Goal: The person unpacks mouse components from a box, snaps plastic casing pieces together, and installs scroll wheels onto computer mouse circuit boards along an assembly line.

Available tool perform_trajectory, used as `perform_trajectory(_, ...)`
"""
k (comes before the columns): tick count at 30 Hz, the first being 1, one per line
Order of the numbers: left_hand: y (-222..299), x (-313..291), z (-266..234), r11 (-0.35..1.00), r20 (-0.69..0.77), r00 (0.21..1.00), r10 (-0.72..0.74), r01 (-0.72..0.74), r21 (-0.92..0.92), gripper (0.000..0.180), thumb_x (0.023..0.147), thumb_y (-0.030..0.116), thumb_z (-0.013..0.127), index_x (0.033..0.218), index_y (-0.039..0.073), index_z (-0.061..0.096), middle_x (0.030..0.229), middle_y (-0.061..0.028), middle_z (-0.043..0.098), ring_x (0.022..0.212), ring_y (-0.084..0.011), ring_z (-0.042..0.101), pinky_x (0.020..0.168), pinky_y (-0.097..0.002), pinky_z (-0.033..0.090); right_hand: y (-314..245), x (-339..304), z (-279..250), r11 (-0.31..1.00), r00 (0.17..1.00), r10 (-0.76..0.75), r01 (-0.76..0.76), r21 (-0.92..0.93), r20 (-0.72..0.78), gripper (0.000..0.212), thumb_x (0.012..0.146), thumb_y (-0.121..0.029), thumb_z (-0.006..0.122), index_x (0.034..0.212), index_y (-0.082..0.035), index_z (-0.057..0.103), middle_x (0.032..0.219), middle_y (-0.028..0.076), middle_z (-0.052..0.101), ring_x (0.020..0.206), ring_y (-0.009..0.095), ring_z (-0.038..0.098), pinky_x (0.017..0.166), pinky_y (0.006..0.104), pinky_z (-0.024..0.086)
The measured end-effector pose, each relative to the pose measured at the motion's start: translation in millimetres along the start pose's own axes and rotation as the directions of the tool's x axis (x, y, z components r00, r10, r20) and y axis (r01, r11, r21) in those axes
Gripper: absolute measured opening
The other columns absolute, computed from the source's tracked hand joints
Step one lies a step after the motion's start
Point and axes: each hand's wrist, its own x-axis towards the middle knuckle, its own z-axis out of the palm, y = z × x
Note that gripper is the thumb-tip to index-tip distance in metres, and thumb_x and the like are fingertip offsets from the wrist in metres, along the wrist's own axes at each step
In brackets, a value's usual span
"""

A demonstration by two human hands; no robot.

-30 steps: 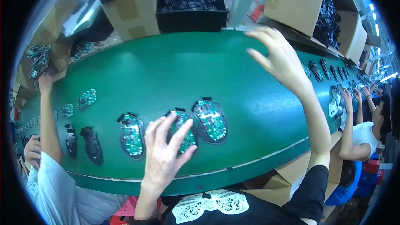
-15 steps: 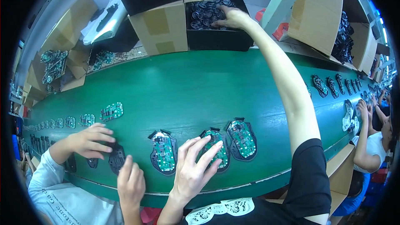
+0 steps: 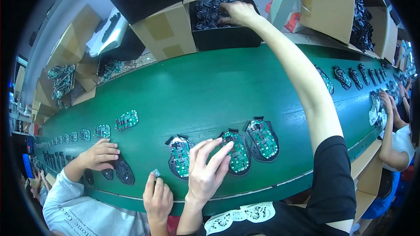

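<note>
My right hand reaches far across into a black box of small black ring-shaped plastic parts. Its fingers are apart among the parts; their tips are partly hidden. Low over the belt, my left hand has its fingers loosely bent and apart, with nothing visible in them. Beside its fingertips lies a black shell with a green circuit board. Another such shell and board sits to its left, partly behind the hand, and a third to the right.
A co-worker's left hand is by a dark shell; their right hand pinches a small silvery piece. Rows of boards run left along the green belt. Cartons stand along the back; several dark assemblies lie right.
The whole view has shifted slightly. My right hand stays at the box, its fingers still among the ring parts. The co-worker's right hand has moved nearer mine, and a small silvery piece now shows in it.
</note>
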Motion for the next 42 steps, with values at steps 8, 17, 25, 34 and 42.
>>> perform_trajectory(8,-2,-5,1,1.0,-0.044,0.999,0.014,-0.014,-0.02,0.046,0.075,0.0,0.079,0.118,0.015,0.073,0.113,-0.0072,0.065,0.101,-0.0277,0.059,0.087,-0.038,0.051,28,-17,-14,0.952,0.984,-0.001,0.056,0.301,-0.179,0.029,0.082,-0.024,0.072,0.109,-0.012,0.069,0.1,0.022,0.072,0.09,0.037,0.071,0.083,0.0461,0.056)
perform_trajectory(17,-10,-7,-11,0.997,-0.307,0.949,-0.071,0.081,0.021,0.038,0.078,-0.005,0.074,0.112,0.012,0.076,0.103,-0.0078,0.067,0.094,-0.0264,0.061,0.085,-0.0366,0.05,-154,-162,-43,0.781,0.919,-0.391,0.359,0.512,-0.048,0.026,0.087,-0.024,0.069,0.106,-0.007,0.065,0.096,0.014,0.07,0.079,0.032,0.069,0.075,0.043,0.055)
perform_trajectory(25,-26,-16,-12,0.989,-0.378,0.916,-0.132,0.149,0.016,0.035,0.082,-0.004,0.072,0.113,0.011,0.075,0.109,-0.0093,0.066,0.102,-0.0263,0.059,0.082,-0.0347,0.05,-179,-197,-18,0.804,0.893,-0.422,0.289,0.52,0.157,0.035,0.087,-0.03,0.073,0.114,-0.009,0.063,0.098,0.014,0.07,0.087,0.034,0.069,0.075,0.0452,0.055)
perform_trajectory(34,6,1,-4,0.99,0.103,0.995,-0.007,-0.007,0.139,0.05,0.076,0.008,0.079,0.124,0.017,0.07,0.137,-0.0157,0.053,0.128,-0.0377,0.047,0.107,-0.0483,0.041,-121,-238,-67,0.376,0.903,-0.206,-0.283,0.882,0.378,0.033,0.095,-0.019,0.069,0.125,-0.003,0.068,0.089,0.006,0.072,0.071,0.007,0.065,0.045,0.0215,0.048)
perform_trajectory(42,13,9,57,0.955,0.415,0.899,0.144,-0.236,0.18,0.064,0.076,0.025,0.081,0.136,0.026,0.059,0.145,-0.0206,0.043,0.135,-0.0383,0.041,0.116,-0.0557,0.032,-69,-318,-93,0.493,0.843,0.214,-0.529,0.69,0.493,0.029,0.091,-0.023,0.074,0.112,-0.004,0.071,0.076,0.0,0.068,0.066,0.004,0.06,0.049,0.0212,0.043)
